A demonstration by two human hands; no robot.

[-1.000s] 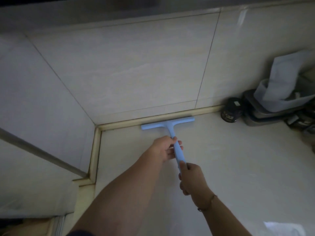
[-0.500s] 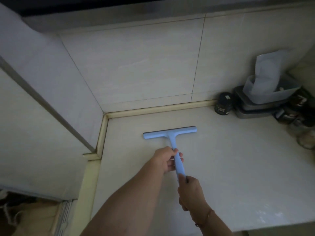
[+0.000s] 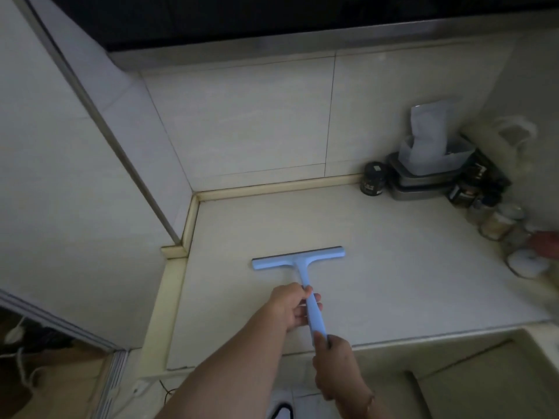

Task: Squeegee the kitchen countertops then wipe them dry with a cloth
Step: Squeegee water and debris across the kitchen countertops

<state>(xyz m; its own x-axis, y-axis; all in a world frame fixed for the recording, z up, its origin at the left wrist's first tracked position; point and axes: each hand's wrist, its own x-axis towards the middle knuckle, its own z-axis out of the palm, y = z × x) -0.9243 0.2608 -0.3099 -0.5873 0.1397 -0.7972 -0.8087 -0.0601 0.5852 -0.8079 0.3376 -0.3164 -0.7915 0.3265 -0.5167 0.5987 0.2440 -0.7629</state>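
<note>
Two hands are clamped on one light blue squeegee (image 3: 302,269) in the lower middle of the frame. The left hand (image 3: 289,306) is wrapped round the upper part of the handle, just below the neck, with its fingertips showing past the handle's right side. The right hand (image 3: 334,362) is closed round the lower end of the handle, near the front edge of the bench (image 3: 408,276). The two hands are set apart along the handle, with a bare stretch of blue plastic seen between them.

The squeegee's crossbar is laid on the pale bench surface at mid-frame, slightly tilted, its right end higher in the picture than its left. It is held well apart from the cream trim strip (image 3: 272,189) that runs along the foot of the tiled wall (image 3: 242,116).

At the right of the frame, against the wall, a dark jar (image 3: 373,182) is stood just beside a stack of metal trays (image 3: 423,182), on which a translucent plastic container (image 3: 429,152) is carried. Further right, several small glass jars (image 3: 496,225) are grouped along the bench's right edge; their contents are too blurred to be told. A sink basin (image 3: 484,373) is seen in the lower right corner.
</note>
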